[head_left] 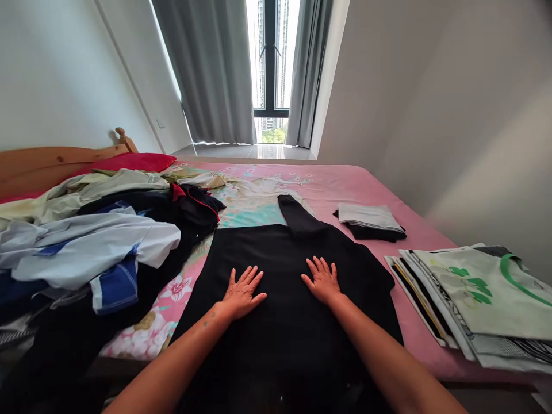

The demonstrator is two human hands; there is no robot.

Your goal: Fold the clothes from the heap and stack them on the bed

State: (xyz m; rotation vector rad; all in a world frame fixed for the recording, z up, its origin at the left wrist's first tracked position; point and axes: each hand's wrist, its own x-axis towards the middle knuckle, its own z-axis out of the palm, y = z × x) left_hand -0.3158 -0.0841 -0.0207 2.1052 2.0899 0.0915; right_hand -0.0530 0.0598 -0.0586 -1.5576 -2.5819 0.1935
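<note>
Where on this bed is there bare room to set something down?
Bare pink sheet lies beyond the small grey-and-black stack, and in a narrow strip between the black garment and the folded pile. The left is crowded with heaped clothes.

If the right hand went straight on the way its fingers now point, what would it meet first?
The right hand would probably meet the folded black strip, seemingly a sleeve, lying across the far edge of the black garment; depth is hard to judge.

Your left hand [244, 294] and right hand [324, 282] lie on a garment [282, 310] on the bed [340, 179], a clothes heap [103, 241] to its left, two folded stacks [466, 305] to its right, the window [270, 63] behind.
</note>
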